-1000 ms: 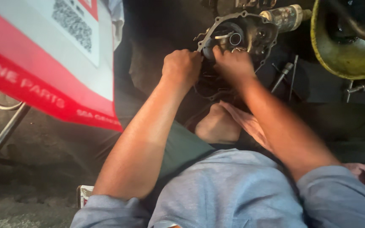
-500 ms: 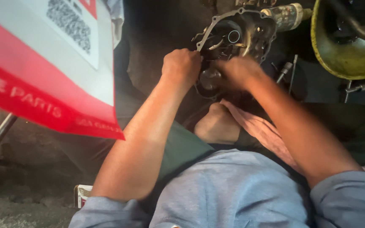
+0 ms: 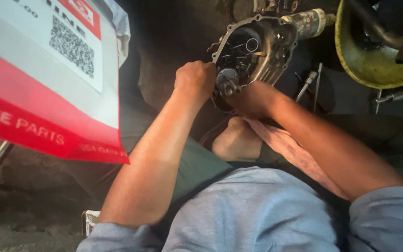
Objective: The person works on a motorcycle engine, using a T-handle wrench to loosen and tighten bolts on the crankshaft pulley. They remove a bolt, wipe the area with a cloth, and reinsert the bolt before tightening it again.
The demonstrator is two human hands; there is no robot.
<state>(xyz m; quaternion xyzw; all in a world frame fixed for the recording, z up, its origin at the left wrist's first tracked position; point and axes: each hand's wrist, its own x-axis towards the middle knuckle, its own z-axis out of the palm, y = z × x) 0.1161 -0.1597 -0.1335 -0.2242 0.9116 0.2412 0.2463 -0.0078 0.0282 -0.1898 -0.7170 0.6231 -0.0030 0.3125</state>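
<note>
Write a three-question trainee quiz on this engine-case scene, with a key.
1. True or false: both hands are at the lower edge of the open engine case.
2. Which lies right of the case? A) yellow bowl B) blue bucket C) green crate
3. What pink thing lies under the right forearm?

Key:
1. True: the left hand and right hand meet at a round metal part there.
2. A
3. A pink cloth.
</note>
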